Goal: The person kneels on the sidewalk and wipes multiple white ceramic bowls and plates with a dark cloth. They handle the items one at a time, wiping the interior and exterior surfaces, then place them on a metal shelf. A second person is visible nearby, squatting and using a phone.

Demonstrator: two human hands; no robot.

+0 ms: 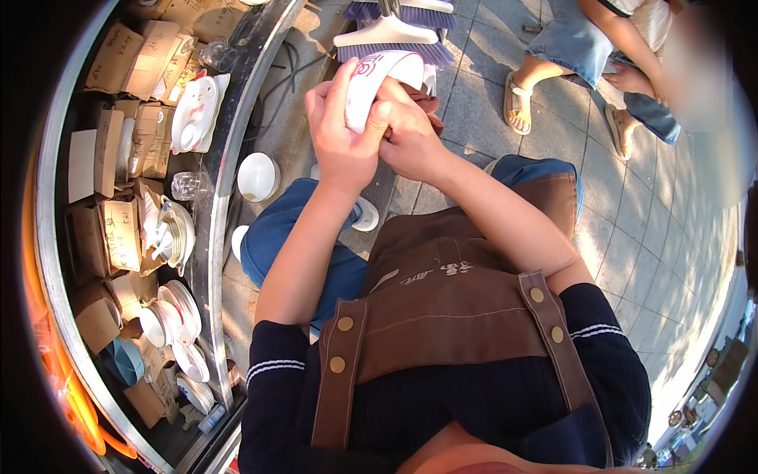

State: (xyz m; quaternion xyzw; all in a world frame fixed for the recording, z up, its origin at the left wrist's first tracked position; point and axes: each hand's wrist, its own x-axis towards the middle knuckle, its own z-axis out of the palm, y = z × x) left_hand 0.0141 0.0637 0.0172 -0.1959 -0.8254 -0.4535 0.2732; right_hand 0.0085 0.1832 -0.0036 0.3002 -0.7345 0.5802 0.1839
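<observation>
A white bowl point(366, 89) with a red rim line and red markings is tilted on its side in front of me. My left hand point(339, 131) holds it from outside, with the thumb over the near edge. The fingers of my right hand point(411, 139) reach into its hollow. A reddish-brown cloth point(427, 106) bunches out beside that hand and seems gripped in it; part of the cloth is hidden. Below and left of my hands a white bowl point(258, 177) rests near the shelf, and another white piece point(239, 242) shows partly behind my knee.
On the left, a metal-edged shelf point(222, 172) holds cardboard boxes point(121, 234), stacked plates point(177, 311), a cat-shaped dish point(198, 112) and glasses point(189, 185). Brooms point(388, 32) stand just beyond my hands. A seated person's sandalled foot point(518, 106) is on the paving point(503, 53).
</observation>
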